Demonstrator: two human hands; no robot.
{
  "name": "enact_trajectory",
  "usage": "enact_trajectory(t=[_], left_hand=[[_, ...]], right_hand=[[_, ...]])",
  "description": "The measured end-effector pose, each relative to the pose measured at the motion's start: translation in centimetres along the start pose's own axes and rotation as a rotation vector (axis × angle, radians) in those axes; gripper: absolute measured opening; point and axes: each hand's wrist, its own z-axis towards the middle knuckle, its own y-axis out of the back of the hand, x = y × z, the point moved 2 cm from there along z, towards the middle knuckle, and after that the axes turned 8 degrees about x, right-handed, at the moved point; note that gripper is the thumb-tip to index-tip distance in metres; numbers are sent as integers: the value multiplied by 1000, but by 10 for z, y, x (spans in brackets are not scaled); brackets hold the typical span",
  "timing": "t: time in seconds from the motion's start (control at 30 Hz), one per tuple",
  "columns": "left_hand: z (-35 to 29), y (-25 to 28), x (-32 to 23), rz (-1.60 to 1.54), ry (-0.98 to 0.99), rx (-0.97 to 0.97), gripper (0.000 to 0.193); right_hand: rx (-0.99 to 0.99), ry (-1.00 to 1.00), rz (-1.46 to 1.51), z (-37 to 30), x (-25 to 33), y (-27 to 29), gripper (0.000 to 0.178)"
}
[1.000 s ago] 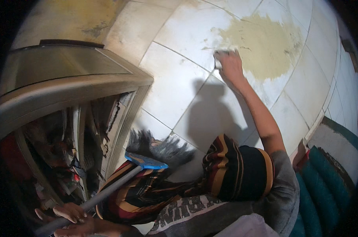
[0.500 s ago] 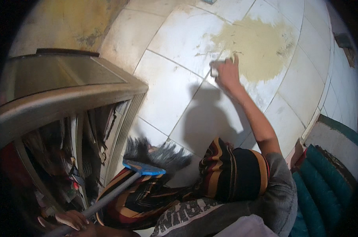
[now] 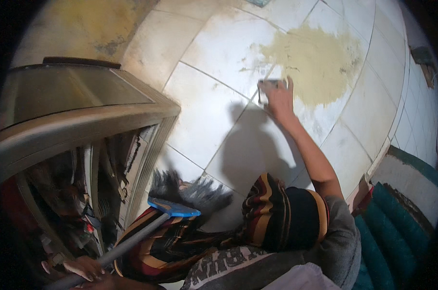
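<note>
My right hand (image 3: 279,100) reaches over white floor tiles. Its thumb and a finger pinch a small flat thing (image 3: 262,92) with a dark upper edge, too small to name; another finger points up. Just beyond and to the right, a beige smear (image 3: 320,67) of powder or paste is spread over the tiles. At the lower left, my left hand (image 3: 86,270) is closed round the grey handle of a broom (image 3: 173,208). The blue broom head lies by my striped-cloth leg, its dark bristles pointing away from me.
A wooden cabinet (image 3: 98,116) with a glass top panel stands at left, cluttered inside. Green ribbed cushioning (image 3: 393,237) lies at the lower right, near a raised ledge (image 3: 407,179). A stained yellow wall or floor area (image 3: 84,29) is at the upper left.
My right hand has moved slightly toward me, and the small flat thing has tilted, showing its dark edge. The broom and my left hand have barely shifted.
</note>
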Motion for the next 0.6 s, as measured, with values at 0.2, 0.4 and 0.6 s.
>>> enact_trajectory(t=[0.2,0.4,0.6], left_hand=[[9,7,16,-37,-8,-50,56],[19,9,32,-61,-35,-18,56],[13,18,47,-278,-3,62,57]], right_hand=[[78,-15,-21,43,6,14,39],[-138,0,-22,68,1,11,37],[-75,29,-21,29,23,-10,36]])
